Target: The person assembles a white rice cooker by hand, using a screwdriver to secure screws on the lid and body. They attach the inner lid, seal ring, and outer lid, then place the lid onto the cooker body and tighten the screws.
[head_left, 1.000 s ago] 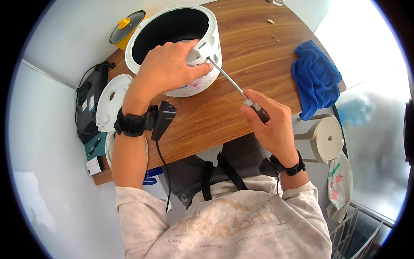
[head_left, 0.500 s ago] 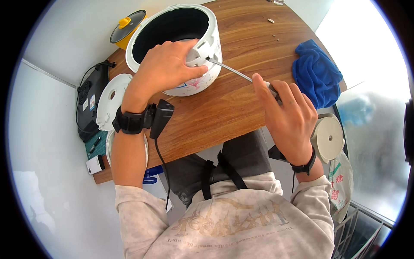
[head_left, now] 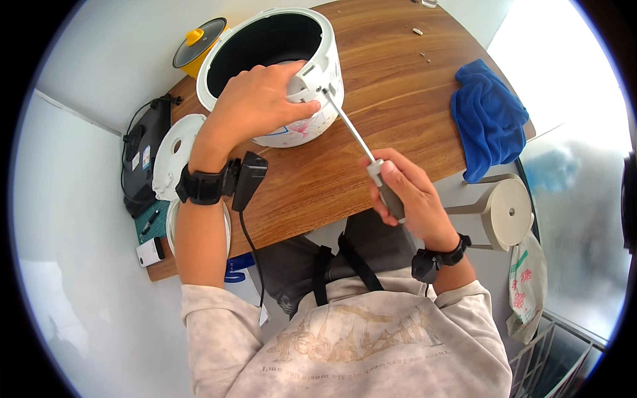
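A white rice cooker body (head_left: 302, 132) with a dark inside and a printed flower pattern stands on the wooden table, its top uncovered. My left hand (head_left: 255, 103) is closed over its near rim, fingers inside and thumb against the outer wall. My right hand (head_left: 413, 196) grips a screwdriver (head_left: 353, 131) by its grey handle, index finger and thumb along it. The screwdriver's tip meets the white bracket on the rim, close to a small dark hole, just right of my left thumb. The shaft slants down toward me.
A white round cover (head_left: 163, 156) and a black appliance with a cord (head_left: 142, 159) lie left. Behind them stands a yellow pot (head_left: 199, 45) with a glass lid. A blue cloth (head_left: 488, 119) hangs over the right edge, near a beige stool (head_left: 507, 212).
My right hand has moved left and nearer my body, turning the screwdriver to a steeper slant with its handle now showing. My left hand stays on the rim.
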The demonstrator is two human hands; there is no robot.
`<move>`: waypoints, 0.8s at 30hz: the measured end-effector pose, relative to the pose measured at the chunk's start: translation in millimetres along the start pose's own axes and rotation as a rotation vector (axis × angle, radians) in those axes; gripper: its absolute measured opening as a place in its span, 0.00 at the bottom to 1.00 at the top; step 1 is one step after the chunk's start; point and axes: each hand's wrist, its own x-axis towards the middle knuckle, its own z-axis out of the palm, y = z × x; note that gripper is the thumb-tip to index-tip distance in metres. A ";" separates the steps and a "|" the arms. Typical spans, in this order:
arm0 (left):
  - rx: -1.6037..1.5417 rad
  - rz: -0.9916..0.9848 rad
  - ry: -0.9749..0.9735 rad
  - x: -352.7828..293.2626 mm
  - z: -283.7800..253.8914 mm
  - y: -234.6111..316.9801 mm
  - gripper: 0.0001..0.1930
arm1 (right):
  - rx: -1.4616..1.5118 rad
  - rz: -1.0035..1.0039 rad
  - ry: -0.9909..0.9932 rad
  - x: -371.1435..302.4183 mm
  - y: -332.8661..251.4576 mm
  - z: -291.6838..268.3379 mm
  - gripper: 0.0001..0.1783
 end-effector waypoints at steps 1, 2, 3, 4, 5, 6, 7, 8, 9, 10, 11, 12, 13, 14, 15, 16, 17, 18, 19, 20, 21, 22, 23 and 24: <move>-0.005 0.007 0.004 -1.0 -0.2 -0.3 0.31 | 0.079 0.034 -0.028 1.2 2.0 4.1 0.20; -0.009 0.014 0.009 -1.6 -0.4 -0.6 0.31 | 0.159 0.068 -0.056 2.3 4.3 7.6 0.20; -0.001 0.015 0.023 -1.7 0.9 -1.2 0.31 | 0.145 0.032 -0.061 3.7 8.7 9.8 0.20; 0.007 0.016 0.038 -1.4 3.4 -2.4 0.31 | 0.137 0.012 -0.041 3.5 12.6 13.0 0.20; 0.015 0.018 0.054 -1.2 4.5 -2.4 0.31 | 0.129 -0.008 -0.021 1.6 16.7 16.9 0.20; 0.014 0.009 0.044 -1.0 3.5 -1.2 0.31 | 0.122 -0.028 -0.001 1.1 19.7 19.8 0.20; 0.011 0.001 0.034 -1.2 2.3 1.7 0.30 | 0.130 -0.034 0.008 1.5 22.5 21.0 0.20; 0.007 -0.007 0.023 -1.3 2.0 3.1 0.30 | 0.137 -0.040 0.017 1.9 25.0 21.8 0.21; 0.011 -0.001 0.033 -1.0 2.8 1.7 0.30 | 0.145 -0.046 0.027 2.1 26.4 22.6 0.21; 0.014 0.005 0.042 -0.6 3.9 -0.4 0.30 | 0.156 -0.048 0.021 2.4 26.6 23.4 0.21; 0.018 0.012 0.052 -0.3 4.8 -1.4 0.30 | 0.166 -0.051 0.016 2.7 26.0 24.1 0.21; 0.011 0.005 0.043 -0.4 5.0 -1.0 0.30 | 0.177 -0.053 0.012 2.7 25.2 24.2 0.21; 0.004 -0.002 0.036 -0.8 3.2 -0.3 0.30 | 0.193 -0.036 0.002 2.5 23.4 24.4 0.21; -0.002 -0.010 0.029 -1.1 2.2 0.2 0.30 | 0.209 -0.020 -0.007 2.0 21.4 24.2 0.20; -0.004 -0.016 0.025 -1.5 2.0 0.2 0.30 | 0.225 -0.003 -0.017 1.7 19.8 24.0 0.20; -0.005 -0.022 0.022 -1.1 2.3 0.4 0.30 | 0.247 0.002 -0.021 1.8 19.0 23.3 0.20; -0.006 -0.027 0.018 -0.9 2.5 0.6 0.30 | 0.269 0.008 -0.026 2.0 18.3 22.6 0.20; -0.005 -0.026 0.018 -0.9 1.9 1.5 0.31 | 0.290 0.014 -0.031 2.1 17.8 21.8 0.20; -0.004 -0.024 0.017 -1.3 0.7 2.9 0.31 | 0.288 0.009 -0.028 1.8 17.6 21.1 0.20; -0.002 -0.023 0.015 -1.4 0.1 3.5 0.31 | 0.286 0.006 -0.026 1.4 17.4 20.2 0.20; 0.013 -0.017 0.031 -1.4 1.6 2.3 0.31 | 0.284 0.002 -0.023 1.1 17.4 19.6 0.20; 0.027 -0.013 0.048 -1.7 4.1 0.2 0.32 | 0.284 0.006 -0.027 1.0 17.3 19.1 0.20; 0.042 -0.009 0.065 -2.1 5.3 -1.1 0.32 | 0.284 0.011 -0.031 1.0 17.4 18.6 0.20; 0.033 -0.008 0.057 -2.7 4.6 -1.2 0.32 | 0.284 0.015 -0.035 1.2 17.6 18.5 0.21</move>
